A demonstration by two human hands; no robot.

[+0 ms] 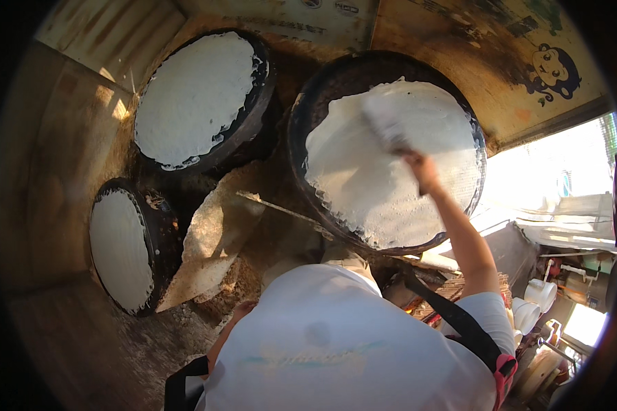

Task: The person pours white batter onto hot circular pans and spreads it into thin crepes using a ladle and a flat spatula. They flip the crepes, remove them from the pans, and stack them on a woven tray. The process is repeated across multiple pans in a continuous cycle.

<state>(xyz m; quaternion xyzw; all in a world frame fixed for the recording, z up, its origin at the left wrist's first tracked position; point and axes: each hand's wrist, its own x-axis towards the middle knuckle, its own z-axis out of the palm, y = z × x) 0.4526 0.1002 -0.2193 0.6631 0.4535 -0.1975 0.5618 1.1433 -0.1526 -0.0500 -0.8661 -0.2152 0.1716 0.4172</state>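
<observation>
My right hand (421, 171) is closed round the handle of a flat scraper (389, 127), its pale blade smeared by motion. The blade is over a thin white layer of batter (391, 198) that covers most of a large round black griddle (308, 103). A ragged edge of batter runs close to the griddle's rim. Down by the left side of my body, my left hand (243, 311) hangs low, its fingers mostly hidden.
Two more black griddles, one at the far left (257, 116) and one at the near left (161, 240), carry white batter. Between the griddles stand a thin brownish sheet (216, 229) and a stick (277, 207). White containers (540, 294) stand at the right; stained panels (55, 123) surround the griddles.
</observation>
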